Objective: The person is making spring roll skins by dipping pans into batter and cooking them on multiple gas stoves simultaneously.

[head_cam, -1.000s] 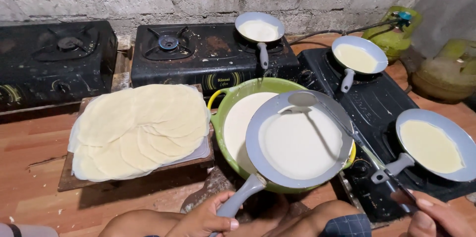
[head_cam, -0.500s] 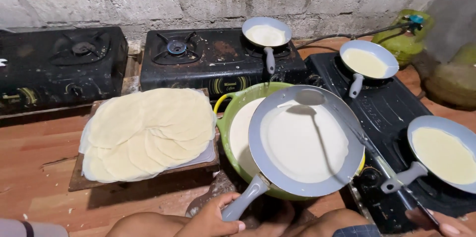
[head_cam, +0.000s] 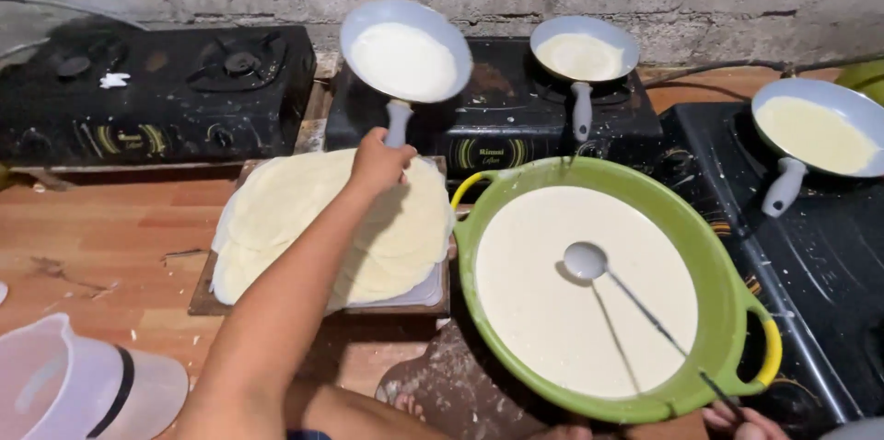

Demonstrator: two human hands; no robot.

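My left hand (head_cam: pixel 380 162) grips the grey handle of a pale blue frying pan (head_cam: pixel 405 49) coated with white batter. I hold it out over the left end of the middle stove (head_cam: pixel 502 122); whether it rests on the burner I cannot tell. My arm crosses a stack of thin pale crepes (head_cam: pixel 295 214) on a wooden board. My right hand (head_cam: pixel 741 422) shows only at the bottom edge, fingers at the end of a metal ladle (head_cam: pixel 587 261). The ladle's cup lies in the batter of a big green bowl (head_cam: pixel 704 251).
Two more batter-filled pans sit on burners: one (head_cam: pixel 585 53) on the middle stove, one (head_cam: pixel 815 132) on the right stove (head_cam: pixel 829 256). A black stove (head_cam: pixel 157 90) stands far left with bare burners. A white plastic jug (head_cam: pixel 78 385) lies at the bottom left.
The pan was held over the green bowl; my left hand has carried it back and left over the middle stove. The ladle now rests in the bowl's batter.
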